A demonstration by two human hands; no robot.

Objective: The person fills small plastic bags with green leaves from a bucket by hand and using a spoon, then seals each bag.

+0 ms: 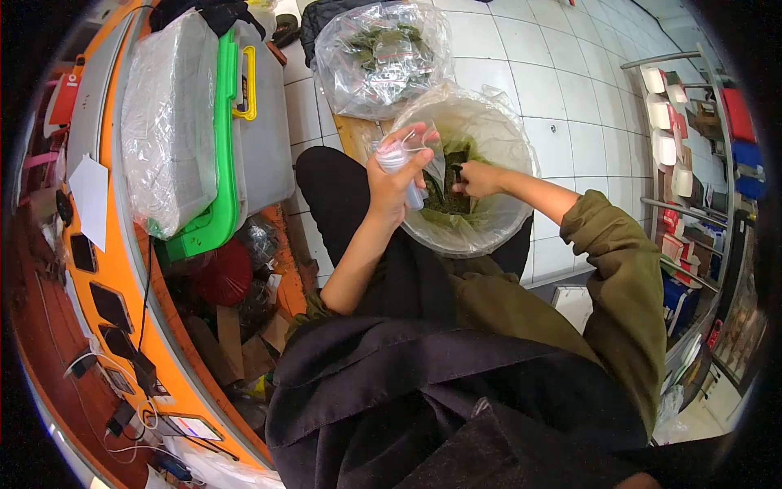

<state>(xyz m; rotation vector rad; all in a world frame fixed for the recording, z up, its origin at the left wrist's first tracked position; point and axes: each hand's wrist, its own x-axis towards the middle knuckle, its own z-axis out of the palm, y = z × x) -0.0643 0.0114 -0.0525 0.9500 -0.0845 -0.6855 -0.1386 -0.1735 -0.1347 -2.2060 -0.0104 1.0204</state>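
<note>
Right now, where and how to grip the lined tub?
Probably pinch the tub by its lined rim, from the far right: the round edge shows hand-free there with tiles beyond, while the left hand crowds the left side and the right hand reaches inside.

Bucket [521,200] open above, bag [338,77] beyond

I see leafy matter [458,222] inside a round plastic-lined bucket [507,222]; bulging plastic bag [344,81] just beyond; boxy plastic bin [265,155] left; barred metal rack [661,59] far right.

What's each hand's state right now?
Left hand: closed, holding clear plastic bags.
Right hand: curled inside the plastic-lined bucket; whether it's gripping anything, cannot tell.
</note>
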